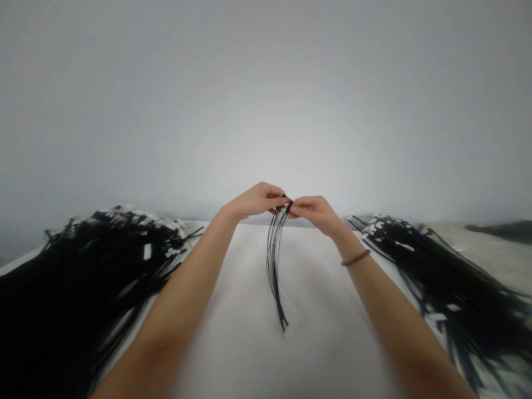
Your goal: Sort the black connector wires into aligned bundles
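A small bundle of thin black cables hangs in a slight curve from between my hands, its lower ends close together over the white surface. My left hand pinches the top of the bundle from the left. From the right, the fingertips of my right hand are closed on a dark end piece at the bundle's top. The two hands nearly touch. Fine detail at the fingertips is blurred.
A large heap of black cables with white tags lies on the left. Another pile of black cables with white tags lies on the right, beside a pale plastic-like sheet. The white table surface is between them, before a plain grey wall.
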Available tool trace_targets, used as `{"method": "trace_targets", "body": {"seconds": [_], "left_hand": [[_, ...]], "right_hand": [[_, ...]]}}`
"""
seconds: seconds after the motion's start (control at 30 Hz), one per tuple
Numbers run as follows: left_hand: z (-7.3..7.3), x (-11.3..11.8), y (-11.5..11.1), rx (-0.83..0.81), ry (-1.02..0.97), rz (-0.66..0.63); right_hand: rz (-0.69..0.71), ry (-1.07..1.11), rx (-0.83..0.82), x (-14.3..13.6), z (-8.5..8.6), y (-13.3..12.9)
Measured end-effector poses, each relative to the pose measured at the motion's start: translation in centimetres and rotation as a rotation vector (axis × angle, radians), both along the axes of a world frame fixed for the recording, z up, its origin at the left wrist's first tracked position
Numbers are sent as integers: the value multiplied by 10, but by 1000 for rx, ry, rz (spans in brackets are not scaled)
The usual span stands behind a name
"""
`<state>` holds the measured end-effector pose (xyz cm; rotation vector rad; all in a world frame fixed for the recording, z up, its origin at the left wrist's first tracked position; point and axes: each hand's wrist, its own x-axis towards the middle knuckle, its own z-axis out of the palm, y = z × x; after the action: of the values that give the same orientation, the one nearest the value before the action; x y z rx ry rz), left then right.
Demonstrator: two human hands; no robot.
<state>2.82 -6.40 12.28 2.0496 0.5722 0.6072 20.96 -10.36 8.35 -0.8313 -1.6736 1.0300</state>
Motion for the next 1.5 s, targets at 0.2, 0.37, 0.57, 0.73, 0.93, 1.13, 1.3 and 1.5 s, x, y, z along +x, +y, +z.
{"method": "trace_targets", "body": {"seconds": [0.2,0.37,0.57,0.73,0.93,1.13,1.3,1.5], "left_hand": [[-4,1,3,-35,21,32],[-5,3,2,-49,49,6],[-5,2,2,-43,76,-17],[-5,3,2,-34,96,-19],[-5,4,1,-20,106,-14],[-7,3,3,-15,108,-1],[-4,3,1,-22,127,-34],[-2,5,-3,-14,129,-67]], "right_hand": [[-43,16,25,-2,2,-2],[-27,18,36,-4,5,-4],[-17,-55,75,-3,7,-6],[-44,-76,73,-2,6,-5],[-54,-39,13,-4,3,-4],[-37,-30,4,-3,0,-1],[1,-56,7,-1,0,-3],[-52,-58,37,0,0,-3]]}}
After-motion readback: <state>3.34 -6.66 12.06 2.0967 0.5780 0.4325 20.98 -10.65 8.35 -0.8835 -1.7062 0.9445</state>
